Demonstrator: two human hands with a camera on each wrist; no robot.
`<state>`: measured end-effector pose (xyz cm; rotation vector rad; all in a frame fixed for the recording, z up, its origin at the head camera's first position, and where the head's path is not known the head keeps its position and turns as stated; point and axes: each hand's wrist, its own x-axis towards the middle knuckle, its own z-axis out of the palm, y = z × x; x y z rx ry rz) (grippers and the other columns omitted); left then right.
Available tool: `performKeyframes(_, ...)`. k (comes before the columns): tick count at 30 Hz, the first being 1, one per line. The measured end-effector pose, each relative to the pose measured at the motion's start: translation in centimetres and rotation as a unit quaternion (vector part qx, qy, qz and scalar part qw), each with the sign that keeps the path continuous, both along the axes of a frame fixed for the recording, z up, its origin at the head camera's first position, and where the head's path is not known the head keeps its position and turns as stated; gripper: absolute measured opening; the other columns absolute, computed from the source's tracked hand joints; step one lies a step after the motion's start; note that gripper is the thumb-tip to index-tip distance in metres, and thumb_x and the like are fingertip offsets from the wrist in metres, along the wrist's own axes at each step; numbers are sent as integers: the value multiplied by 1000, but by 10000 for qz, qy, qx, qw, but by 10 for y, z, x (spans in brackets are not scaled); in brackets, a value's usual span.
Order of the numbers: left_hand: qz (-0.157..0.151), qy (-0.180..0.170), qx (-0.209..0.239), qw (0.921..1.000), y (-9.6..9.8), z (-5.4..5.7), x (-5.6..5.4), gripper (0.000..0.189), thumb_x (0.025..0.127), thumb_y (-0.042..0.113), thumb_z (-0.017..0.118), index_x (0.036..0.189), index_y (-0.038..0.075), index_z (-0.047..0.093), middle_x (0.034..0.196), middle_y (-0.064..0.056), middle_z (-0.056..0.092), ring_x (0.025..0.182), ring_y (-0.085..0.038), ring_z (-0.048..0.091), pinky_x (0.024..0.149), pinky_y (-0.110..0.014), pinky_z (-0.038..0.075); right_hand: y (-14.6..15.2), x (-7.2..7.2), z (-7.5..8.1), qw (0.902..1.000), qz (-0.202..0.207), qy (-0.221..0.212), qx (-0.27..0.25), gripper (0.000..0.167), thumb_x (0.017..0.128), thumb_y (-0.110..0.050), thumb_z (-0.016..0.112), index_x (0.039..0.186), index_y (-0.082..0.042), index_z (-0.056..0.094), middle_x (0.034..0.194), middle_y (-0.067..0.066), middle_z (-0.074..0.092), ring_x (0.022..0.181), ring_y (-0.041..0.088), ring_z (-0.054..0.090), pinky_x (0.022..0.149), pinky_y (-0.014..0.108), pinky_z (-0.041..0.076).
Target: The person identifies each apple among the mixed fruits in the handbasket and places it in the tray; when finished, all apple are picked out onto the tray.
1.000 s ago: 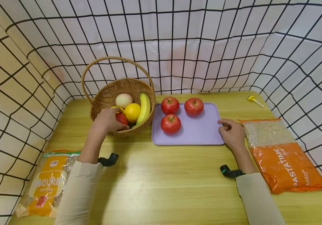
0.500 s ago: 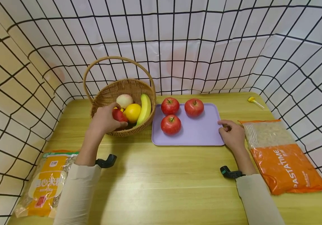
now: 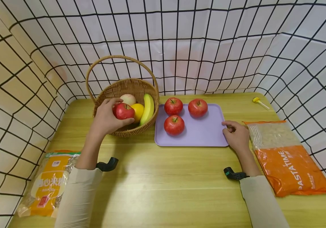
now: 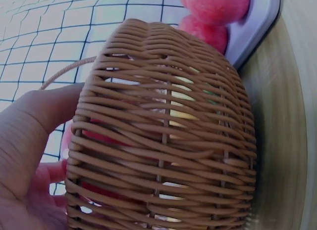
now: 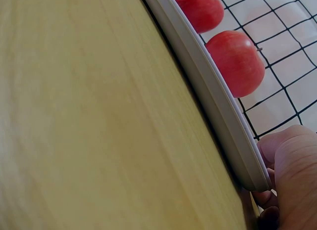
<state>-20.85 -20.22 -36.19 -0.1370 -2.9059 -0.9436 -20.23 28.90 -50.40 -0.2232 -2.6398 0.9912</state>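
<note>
My left hand grips a red apple between thumb and fingers, over the front left of a wicker basket. Beneath and beside that apple in the basket are a pale round fruit, a yellow lemon-like fruit and a banana. In the left wrist view the basket wall hides most of the held apple. At the right edge of a lilac tray, my right hand holds the rim with thumb and fingers. Three red apples sit on the tray.
An orange pasta bag lies to the right of the right hand. Behind it is a yellow lollipop. A clear and yellow food bag lies at the front left. Black-gridded white sheeting encloses the wooden table's back and sides.
The left hand has lifted the red apple up from among the other fruit, to above the basket's contents. The right hand and the tray have stayed in place.
</note>
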Motion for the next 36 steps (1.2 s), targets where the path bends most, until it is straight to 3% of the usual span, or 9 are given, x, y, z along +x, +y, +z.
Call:
performKeyframes(4,-11,126,176,9998,5,0,2,86,76,48,88,145,11,53,147,-17,49,130,-41,47,98,-64,53,0,0,0,10000,-21,-46,3,28,92,-15,63,115,-12,79,80,10,64,73,21,53,64,28,37)
performKeyframes(9,-74,287,537,9981,11,-1,3,84,75,49,88,144,16,53,139,-12,60,124,-35,56,96,-58,55,-1,0,1,10000,-6,-49,3,28,92,-15,63,116,-12,79,79,10,64,72,21,53,64,28,37)
performKeyframes(14,-54,600,955,9936,19,-1,4,79,71,47,91,138,23,57,132,-4,66,119,-28,61,93,-53,58,-2,0,2,10000,25,-48,-26,28,92,-15,63,116,-11,78,79,10,64,72,21,53,64,28,37)
performKeyframes(19,-111,928,1266,9875,30,-2,7,77,69,45,93,134,22,59,130,-3,66,116,-26,63,90,-51,59,-2,1,2,9999,13,-140,-44,29,92,-15,63,117,-11,78,80,11,64,74,21,53,65,28,37)
performKeyframes(26,-443,1378,1682,9751,52,-3,6,78,66,47,96,130,20,61,125,-1,68,109,-18,65,88,-42,60,-2,1,3,10000,-7,-73,-26,29,92,-15,63,116,-11,78,80,11,65,73,21,53,64,28,37)
performKeyframes(36,-960,1401,2205,9605,91,-4,5,82,68,49,95,134,18,58,128,4,65,114,-12,62,93,-38,58,0,0,2,10000,17,-10,11,28,91,-14,64,115,-12,79,78,10,64,71,20,52,63,28,37)
